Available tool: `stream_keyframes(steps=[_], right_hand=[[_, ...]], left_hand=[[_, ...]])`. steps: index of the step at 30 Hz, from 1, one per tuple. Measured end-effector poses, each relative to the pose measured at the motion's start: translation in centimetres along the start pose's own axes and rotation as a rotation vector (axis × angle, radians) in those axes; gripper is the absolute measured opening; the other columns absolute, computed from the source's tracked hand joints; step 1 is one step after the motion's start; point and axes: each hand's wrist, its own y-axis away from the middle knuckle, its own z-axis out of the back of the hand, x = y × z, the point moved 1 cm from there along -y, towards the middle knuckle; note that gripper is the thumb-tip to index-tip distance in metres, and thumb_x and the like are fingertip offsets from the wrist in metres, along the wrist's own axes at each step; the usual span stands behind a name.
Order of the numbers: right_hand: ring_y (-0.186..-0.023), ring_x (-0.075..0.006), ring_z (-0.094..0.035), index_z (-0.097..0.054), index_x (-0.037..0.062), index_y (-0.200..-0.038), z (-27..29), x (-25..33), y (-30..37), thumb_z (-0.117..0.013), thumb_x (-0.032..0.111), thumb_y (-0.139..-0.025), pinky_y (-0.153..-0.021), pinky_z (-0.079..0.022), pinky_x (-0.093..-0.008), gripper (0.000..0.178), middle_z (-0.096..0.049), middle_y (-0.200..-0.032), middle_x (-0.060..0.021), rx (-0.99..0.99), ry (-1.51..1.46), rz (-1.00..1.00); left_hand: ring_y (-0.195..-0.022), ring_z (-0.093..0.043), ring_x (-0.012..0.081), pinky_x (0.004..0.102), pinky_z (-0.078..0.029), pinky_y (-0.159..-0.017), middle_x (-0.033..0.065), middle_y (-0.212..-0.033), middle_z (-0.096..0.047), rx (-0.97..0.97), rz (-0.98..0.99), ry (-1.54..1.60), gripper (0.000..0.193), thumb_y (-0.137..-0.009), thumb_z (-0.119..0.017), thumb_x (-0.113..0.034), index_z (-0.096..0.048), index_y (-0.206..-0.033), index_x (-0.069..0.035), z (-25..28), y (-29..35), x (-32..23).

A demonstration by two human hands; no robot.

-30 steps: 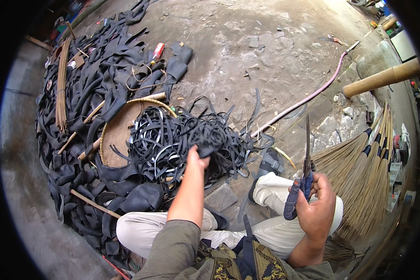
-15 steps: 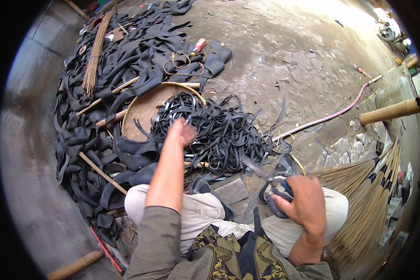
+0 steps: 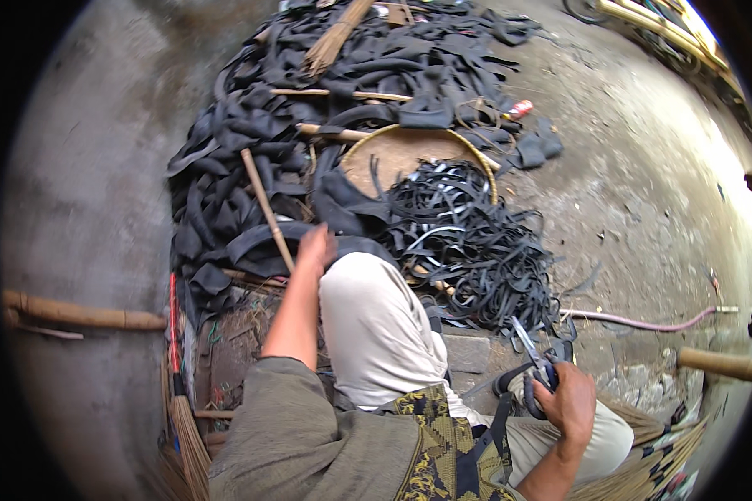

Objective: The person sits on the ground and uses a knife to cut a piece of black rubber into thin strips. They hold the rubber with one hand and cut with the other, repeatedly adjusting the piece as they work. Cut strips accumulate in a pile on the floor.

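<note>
My right hand (image 3: 571, 402) grips a pair of scissors (image 3: 529, 344) by dark wrapped handles over my right leg, blades pointing up toward the cut strips. Beyond my knees lies a tangled heap of thin black rubber strips (image 3: 493, 250), partly on a round woven tray (image 3: 405, 156). My left hand (image 3: 316, 249) reaches beside my left knee to a wide curved piece of black rubber (image 3: 259, 240). Motion smears its fingers, so whether they hold the rubber does not show.
A big pile of black rubber pieces (image 3: 217, 167) covers the floor at left and beyond. A bamboo stick (image 3: 267, 209) leans on it by my left hand. A pink hose (image 3: 643, 319) lies at right. Stick brooms (image 3: 643, 468) lie at lower right; a bamboo pole (image 3: 83, 311) juts in at left.
My view has swung to the left. My left hand has gone from above the strip heap to the wide rubber pieces by my left knee. The scissors remain in my right hand.
</note>
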Motion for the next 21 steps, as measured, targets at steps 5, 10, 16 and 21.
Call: stream_keyframes(steps=[5,10,16,21], right_hand=[[-0.084,-0.0432,-0.067,-0.070,-0.0003,-0.092,-1.8,-1.2,-1.1,-0.083,0.036,-0.076,-0.076,-0.051,-0.0504,0.042,-0.070,-0.088,-0.0228,0.114,0.089,-0.035],[-0.086,-0.0455,-0.068,-0.070,-0.0014,-0.091,-4.2,-2.6,-2.7,-0.082,0.039,-0.078,-0.076,-0.052,-0.0521,0.044,-0.071,-0.089,-0.0253,0.252,0.114,-0.081],[-0.083,-0.0460,-0.068,-0.069,-0.0027,-0.090,-6.1,-4.7,-3.6,-0.081,0.041,-0.079,-0.074,-0.052,-0.0519,0.047,-0.070,-0.085,-0.0276,0.283,0.139,-0.151],[-0.082,-0.0460,-0.068,-0.069,-0.0027,-0.087,-6.6,-5.1,-3.7,-0.080,0.042,-0.080,-0.073,-0.052,-0.0509,0.046,-0.070,-0.083,-0.0278,0.266,0.161,-0.185]], left_hand=[[-0.115,-0.065,0.0395,0.0472,-0.055,-0.097,0.0263,-0.128,-0.063,-0.666,0.365,-0.371,0.052,-0.088,-0.068,-0.028,-0.061,-0.127,0.005,9.0,2.5,16.6],[-0.119,-0.064,0.0383,0.0470,-0.050,-0.103,0.0222,-0.128,-0.066,-0.671,0.336,-0.447,0.043,-0.094,-0.066,-0.028,-0.064,-0.126,0.002,11.8,3.3,23.1],[-0.112,-0.068,0.0336,0.0451,-0.051,-0.098,0.0182,-0.120,-0.071,-0.709,0.015,-0.356,0.039,-0.096,-0.065,-0.029,-0.066,-0.124,-0.003,13.6,0.3,22.1],[-0.137,-0.051,0.0373,0.0427,-0.040,-0.114,0.0260,-0.149,-0.051,-0.585,0.063,-0.465,0.074,-0.092,-0.069,-0.030,-0.040,-0.152,0.001,13.9,-4.1,19.2]])
